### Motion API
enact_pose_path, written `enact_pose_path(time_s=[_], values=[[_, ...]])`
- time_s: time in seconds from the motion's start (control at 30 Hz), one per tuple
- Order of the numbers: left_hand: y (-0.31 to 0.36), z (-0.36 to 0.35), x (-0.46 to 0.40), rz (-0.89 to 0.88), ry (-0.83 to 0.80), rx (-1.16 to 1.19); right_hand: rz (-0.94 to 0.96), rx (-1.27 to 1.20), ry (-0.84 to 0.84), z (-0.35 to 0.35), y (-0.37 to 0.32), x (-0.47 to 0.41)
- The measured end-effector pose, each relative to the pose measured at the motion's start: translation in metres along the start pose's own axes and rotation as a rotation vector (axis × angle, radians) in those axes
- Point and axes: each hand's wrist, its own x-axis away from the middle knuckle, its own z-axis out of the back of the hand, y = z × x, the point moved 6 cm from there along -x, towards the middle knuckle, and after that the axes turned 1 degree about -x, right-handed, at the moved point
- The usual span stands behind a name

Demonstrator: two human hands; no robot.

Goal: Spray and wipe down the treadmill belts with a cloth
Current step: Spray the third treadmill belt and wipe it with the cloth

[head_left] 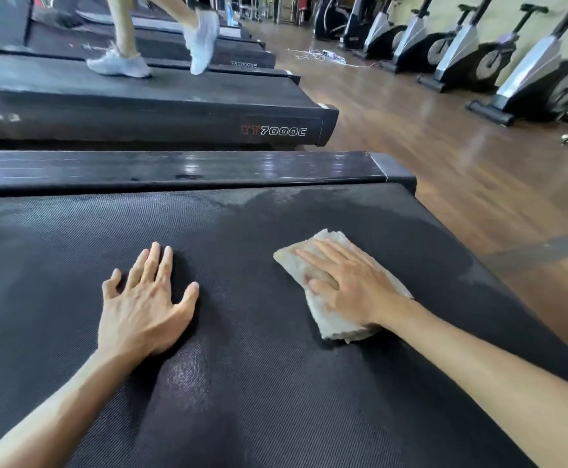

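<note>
belt (pixel 249 383): a dark, textured treadmill belt is filling the foreground, running from the near edge out to its rear end at the right; a paler damp-looking patch is showing along its far edge.
left hand (pixel 144 300): lying flat on the belt with fingers straight and spread, thumb out to the side, holding nothing.
right hand (pixel 350 285): pressing flat on the cloth, fingers straight and close together, pointing up and to the left; the two hands are sitting well apart on the same belt.
cloth (pixel 330 319): a folded, pale, worn cloth is lying on the belt under the right hand, its corners sticking out beyond the fingertips and beside the wrist.
side rail (pixel 188 170): a glossy black rail is bordering the belt's far side, catching reflections.
next treadmill (pixel 174 106): a second deck, marked "xt7000c", is standing parallel just beyond the rail.
runner (pixel 201 38): another person's bare legs in white shoes are striding on the next treadmill, one foot flat, the other lifting at the heel.
floor (pixel 427 136): brown wood-look flooring is stretching off to the right.
bikes (pixel 471 49): a row of exercise bikes is lining the far wall.
</note>
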Motion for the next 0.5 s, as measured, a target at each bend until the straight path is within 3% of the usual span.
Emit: enact_pose_path(time_s=[0.13,0.23,0.37,0.5], values=[[0.001,0.0,0.0,0.006,-0.007,0.008,-0.205,0.136,0.016,0.019,0.061,-0.016],[0.001,0.0,0.0,0.011,-0.016,0.003,-0.391,0.136,0.058,0.017,0.048,-0.084],[0.002,0.0,-0.001,0.001,-0.021,-0.011,-0.211,0.093,0.024,-0.009,-0.026,-0.132],[0.001,0.0,-0.001,-0.009,-0.007,0.004,-0.003,-0.012,0.023,-0.01,-0.044,-0.065]])
